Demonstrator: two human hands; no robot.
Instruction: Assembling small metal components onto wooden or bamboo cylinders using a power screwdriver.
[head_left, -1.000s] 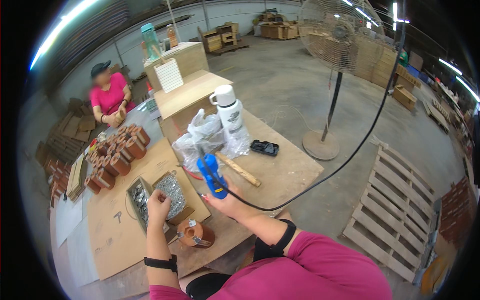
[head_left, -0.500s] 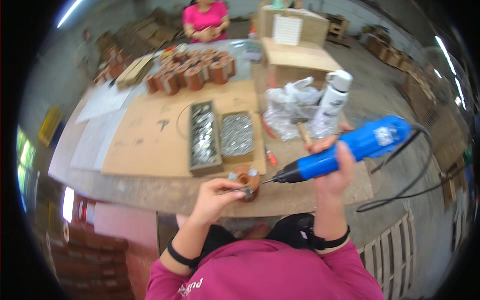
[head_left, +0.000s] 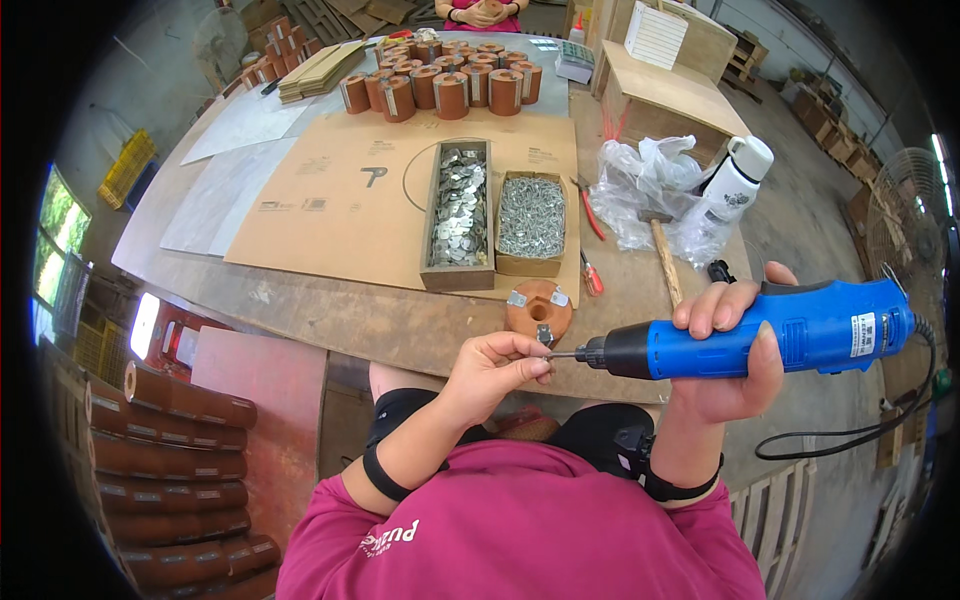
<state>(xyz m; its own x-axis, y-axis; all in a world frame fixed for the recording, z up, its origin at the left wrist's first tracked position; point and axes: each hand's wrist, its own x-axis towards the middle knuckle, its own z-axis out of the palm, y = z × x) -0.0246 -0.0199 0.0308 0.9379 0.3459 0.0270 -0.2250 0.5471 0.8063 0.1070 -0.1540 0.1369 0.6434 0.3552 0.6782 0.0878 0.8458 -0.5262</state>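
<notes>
My right hand (head_left: 735, 385) is wrapped round a blue electric screwdriver (head_left: 800, 325) with a black nose, held level and pointing left. At its bit tip, the thumb and forefinger of my left hand (head_left: 490, 372) pinch something small, mostly hidden by the fingertips. Just beyond them, a reddish-brown cylinder (head_left: 520, 316) stands upright at the table's near edge. It has a central hole and three metal tabs round its top; the nearest tab lies close behind the bit tip.
A wooden box (head_left: 437, 272) of flat metal pieces and a carton (head_left: 530, 266) of small screws stand ahead. To the right lie pliers (head_left: 592, 215), a screwdriver (head_left: 593, 280), a hammer (head_left: 663, 255), a plastic bag (head_left: 640, 190) and a white bottle (head_left: 735, 180). Several cylinders (head_left: 450, 95) stand farther back.
The view has shifted, with the table now higher in it. My left fingertips have come to the bit tip; earlier, they were beside the cylinder's tab. The screwdriver is still in my right hand.
</notes>
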